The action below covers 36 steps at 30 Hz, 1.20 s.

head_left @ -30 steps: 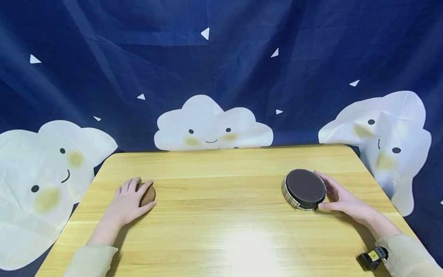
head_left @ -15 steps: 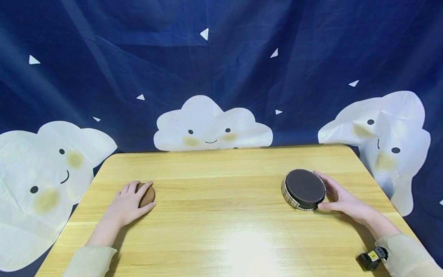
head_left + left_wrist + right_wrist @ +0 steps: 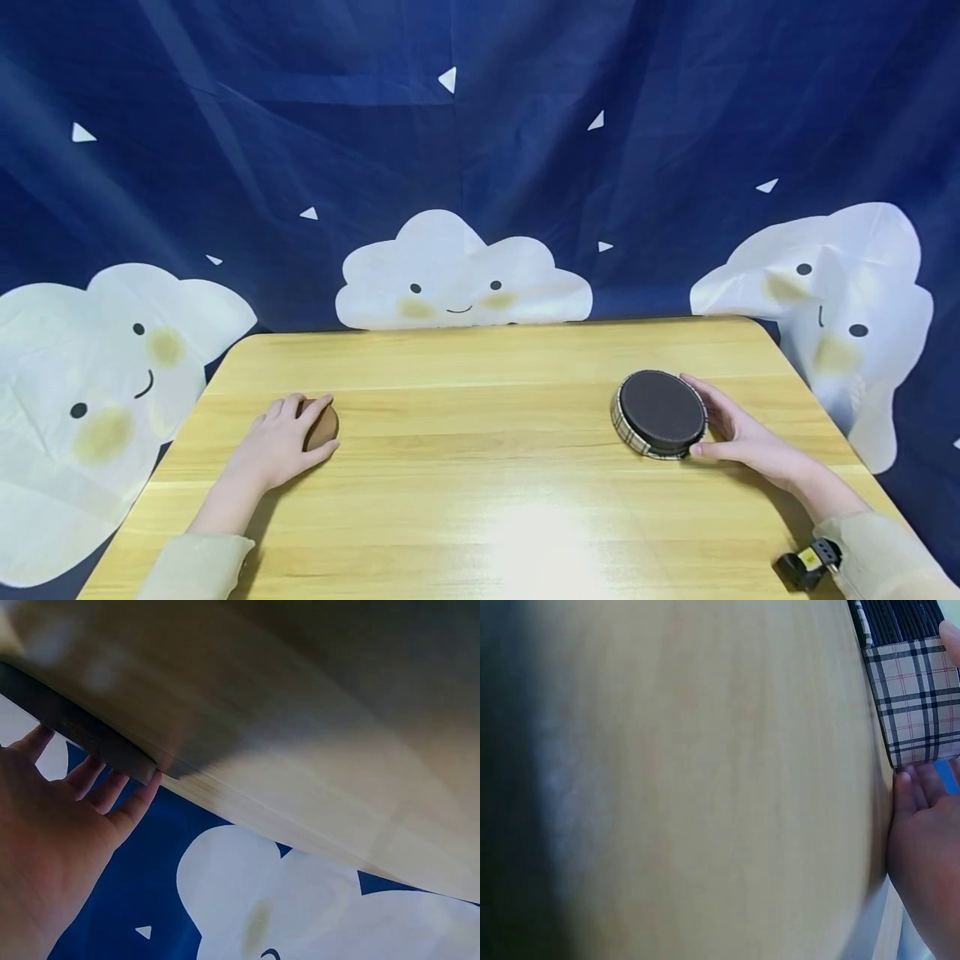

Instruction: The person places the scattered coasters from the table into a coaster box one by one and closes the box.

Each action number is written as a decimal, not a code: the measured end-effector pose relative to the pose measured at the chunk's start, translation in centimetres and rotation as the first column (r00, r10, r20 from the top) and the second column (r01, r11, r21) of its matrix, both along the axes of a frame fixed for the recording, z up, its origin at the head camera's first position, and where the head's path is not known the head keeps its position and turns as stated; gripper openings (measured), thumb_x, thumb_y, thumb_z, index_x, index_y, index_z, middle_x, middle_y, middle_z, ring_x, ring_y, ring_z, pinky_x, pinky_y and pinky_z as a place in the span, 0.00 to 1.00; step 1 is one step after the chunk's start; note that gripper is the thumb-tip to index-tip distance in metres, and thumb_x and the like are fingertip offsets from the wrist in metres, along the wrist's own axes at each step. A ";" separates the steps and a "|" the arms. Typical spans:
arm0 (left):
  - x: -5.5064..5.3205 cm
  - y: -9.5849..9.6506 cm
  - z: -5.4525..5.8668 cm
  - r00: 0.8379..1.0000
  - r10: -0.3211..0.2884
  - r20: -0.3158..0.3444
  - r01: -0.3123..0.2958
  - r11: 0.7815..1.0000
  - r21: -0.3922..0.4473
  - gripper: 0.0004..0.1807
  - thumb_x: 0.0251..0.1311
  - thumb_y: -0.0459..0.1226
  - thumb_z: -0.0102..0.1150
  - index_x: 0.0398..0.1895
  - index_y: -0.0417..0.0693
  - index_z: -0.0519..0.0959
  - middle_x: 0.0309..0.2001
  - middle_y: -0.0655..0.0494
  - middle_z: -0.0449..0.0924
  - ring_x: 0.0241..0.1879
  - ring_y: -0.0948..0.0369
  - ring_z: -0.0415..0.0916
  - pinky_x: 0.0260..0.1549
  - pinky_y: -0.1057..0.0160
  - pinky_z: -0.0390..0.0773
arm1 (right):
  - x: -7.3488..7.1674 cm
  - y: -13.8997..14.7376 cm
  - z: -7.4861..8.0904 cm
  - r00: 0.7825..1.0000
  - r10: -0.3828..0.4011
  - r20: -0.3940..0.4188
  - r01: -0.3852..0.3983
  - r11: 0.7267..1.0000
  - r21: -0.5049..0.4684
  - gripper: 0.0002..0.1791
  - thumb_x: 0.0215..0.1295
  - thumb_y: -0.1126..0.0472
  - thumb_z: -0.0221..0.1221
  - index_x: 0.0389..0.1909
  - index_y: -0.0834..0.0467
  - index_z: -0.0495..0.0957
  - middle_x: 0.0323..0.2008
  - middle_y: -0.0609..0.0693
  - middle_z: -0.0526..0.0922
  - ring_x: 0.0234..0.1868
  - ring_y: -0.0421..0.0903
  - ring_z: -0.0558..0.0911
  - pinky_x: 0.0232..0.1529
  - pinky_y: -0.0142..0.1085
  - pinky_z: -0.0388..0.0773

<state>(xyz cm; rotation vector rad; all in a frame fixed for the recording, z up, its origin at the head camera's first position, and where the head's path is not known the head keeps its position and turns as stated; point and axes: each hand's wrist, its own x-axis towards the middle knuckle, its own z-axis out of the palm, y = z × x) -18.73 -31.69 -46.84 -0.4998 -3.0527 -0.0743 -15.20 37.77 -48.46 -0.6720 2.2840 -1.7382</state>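
In the head view my left hand (image 3: 273, 446) lies over a brown round disc (image 3: 321, 425) at the left of the table, thumb and fingers spread around its edge. The left wrist view shows the disc (image 3: 82, 727) from the side as a dark, flat slab with fingertips against it. On the right, my right hand (image 3: 750, 437) holds a round coaster holder (image 3: 663, 410) by its right side, thumb in front and fingers behind. Its top is black with a plaid band around the side. In the right wrist view, stacked black layers (image 3: 900, 619) show in a gap of the plaid band (image 3: 919, 701).
Both things rest on a light wooden table (image 3: 480, 450) with rounded far corners. Behind it hangs a dark blue curtain (image 3: 517, 150) with smiling clouds. A small black device (image 3: 806, 565) is attached at the right sleeve.
The head view has shifted very slightly. Both hands stay in place on the disc and the coaster holder.
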 end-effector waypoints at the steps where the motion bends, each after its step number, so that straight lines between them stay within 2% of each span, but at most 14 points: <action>1: 0.0 0.0 0.0 1.000 0.000 -0.002 0.000 1.000 -0.001 0.42 0.64 0.60 0.66 0.77 0.50 0.71 0.61 0.36 0.73 0.60 0.33 0.74 0.53 0.30 0.76 | 0.0 0.0 0.0 1.000 -0.002 0.001 0.002 1.000 0.001 0.55 0.62 0.80 0.61 0.86 0.62 0.42 0.78 0.24 0.58 0.73 0.17 0.63 0.65 0.13 0.58; 11: -0.1 1.1 0.0 1.000 -0.017 -0.012 0.017 1.000 -0.018 0.41 0.62 0.60 0.66 0.74 0.49 0.74 0.61 0.36 0.74 0.62 0.34 0.73 0.54 0.31 0.75 | 0.2 0.0 0.2 1.000 -0.004 0.003 0.004 1.000 0.003 0.55 0.63 0.80 0.61 0.86 0.62 0.41 0.77 0.24 0.59 0.71 0.19 0.66 0.65 0.13 0.59; 20: -0.3 3.3 0.1 0.992 -0.106 -0.069 0.105 0.994 -0.016 0.39 0.58 0.58 0.69 0.71 0.52 0.77 0.58 0.40 0.76 0.60 0.38 0.74 0.54 0.34 0.76 | 0.2 0.0 0.1 1.000 0.003 0.005 -0.003 1.000 -0.001 0.55 0.63 0.80 0.60 0.86 0.62 0.41 0.78 0.25 0.59 0.72 0.19 0.65 0.65 0.13 0.58; 27: -0.9 5.6 -0.2 0.977 -0.178 -0.113 0.178 0.984 -0.017 0.40 0.55 0.58 0.70 0.70 0.52 0.77 0.58 0.41 0.77 0.59 0.40 0.76 0.55 0.36 0.78 | 0.1 0.0 0.0 1.000 0.017 -0.015 -0.017 1.000 -0.008 0.54 0.62 0.81 0.60 0.85 0.66 0.41 0.78 0.26 0.59 0.74 0.18 0.62 0.67 0.12 0.57; 36: -1.6 9.0 0.1 0.959 -0.262 -0.110 0.264 0.965 -0.002 0.42 0.55 0.59 0.70 0.72 0.54 0.76 0.61 0.41 0.76 0.61 0.41 0.74 0.57 0.38 0.76 | 0.0 0.0 0.0 1.000 0.007 -0.021 -0.007 1.000 0.005 0.54 0.62 0.81 0.60 0.85 0.65 0.42 0.77 0.24 0.59 0.73 0.17 0.63 0.66 0.12 0.57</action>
